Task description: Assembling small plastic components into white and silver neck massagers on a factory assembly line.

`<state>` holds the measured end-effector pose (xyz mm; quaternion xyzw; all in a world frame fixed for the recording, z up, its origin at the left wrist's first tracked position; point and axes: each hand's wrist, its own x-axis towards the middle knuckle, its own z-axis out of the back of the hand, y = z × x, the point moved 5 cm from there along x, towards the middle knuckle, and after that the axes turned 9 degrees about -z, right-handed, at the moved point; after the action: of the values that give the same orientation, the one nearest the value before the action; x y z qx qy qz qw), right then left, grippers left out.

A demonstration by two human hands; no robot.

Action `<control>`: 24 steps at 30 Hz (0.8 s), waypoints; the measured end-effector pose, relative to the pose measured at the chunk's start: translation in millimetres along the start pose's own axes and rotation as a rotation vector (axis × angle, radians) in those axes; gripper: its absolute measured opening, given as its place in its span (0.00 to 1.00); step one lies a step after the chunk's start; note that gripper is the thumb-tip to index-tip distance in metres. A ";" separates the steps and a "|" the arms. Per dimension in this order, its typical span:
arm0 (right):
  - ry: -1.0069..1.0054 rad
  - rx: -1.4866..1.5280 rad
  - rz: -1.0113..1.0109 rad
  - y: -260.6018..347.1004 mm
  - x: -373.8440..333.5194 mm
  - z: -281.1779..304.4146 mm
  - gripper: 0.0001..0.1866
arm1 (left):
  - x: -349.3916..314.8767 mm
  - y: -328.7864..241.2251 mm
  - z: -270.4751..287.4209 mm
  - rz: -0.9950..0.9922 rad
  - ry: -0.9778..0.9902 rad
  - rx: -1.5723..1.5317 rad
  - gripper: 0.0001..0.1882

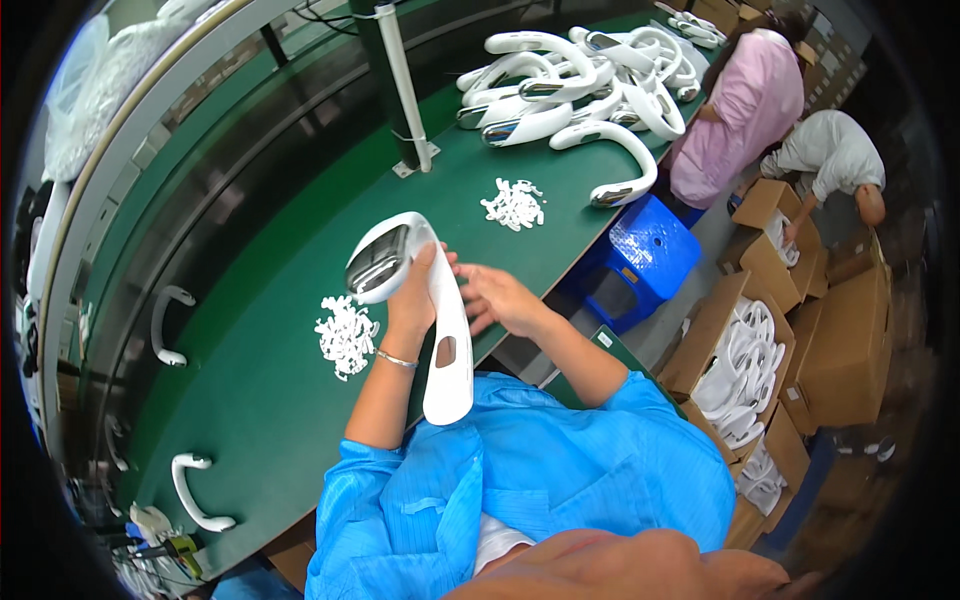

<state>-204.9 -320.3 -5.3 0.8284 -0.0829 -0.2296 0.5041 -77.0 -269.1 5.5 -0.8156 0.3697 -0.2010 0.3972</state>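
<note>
Nearest the body: lower end of the white curved band (450, 388), hanging over the front of the blue shirt (400, 498), its oval opening facing up. The band is held in the air at the worktop (250, 400) edge, glossy panel (380, 258) at the far end.

Left hand (410, 298): fingers wrapped round the band's upper part, clamped on it. It seems to bear all the weight; a firm grip below the panel should limit smudges and keep the long end from swinging.

Right hand (502, 298): fingers spread apart, just beside the band; whether a fingertip touches, cannot tell. Well placed, in judgement, to steady the free length; better to support the plain white side than press on the opening.

Beside the left forearm: near pile of small white pieces (347, 338). Sleeve and band best kept clear of it, lest pieces scatter.

Farther up: second pile of white pieces (514, 205), then a heap of similar bands (580, 85), overlapping; lifting one out singly would spare scuffs.
</note>
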 end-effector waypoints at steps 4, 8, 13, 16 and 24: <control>0.292 0.243 -0.098 -19.3 -18.4 -10.7 0.38 | 12.2 -1.6 -15.4 -0.017 0.028 -0.013 0.10; 0.188 0.356 0.027 -21.6 -23.2 0.3 0.36 | 16.6 2.2 -35.4 -0.009 0.081 -0.014 0.12; 0.091 0.463 0.066 3.0 -47.4 14.3 0.23 | 23.7 15.0 -59.8 -0.094 0.145 0.036 0.12; -0.073 0.464 0.155 37.2 -57.1 45.0 0.18 | 42.9 24.9 -95.7 -0.070 0.248 0.109 0.20; -0.850 -0.205 0.316 156.1 -91.4 243.5 0.16 | 35.7 -7.2 -73.4 -0.050 0.366 0.631 0.27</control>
<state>-383.7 -555.4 64.1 0.5838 -0.3844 -0.4761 0.5337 -96.4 -330.0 56.8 -0.6125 0.3344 -0.4572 0.5514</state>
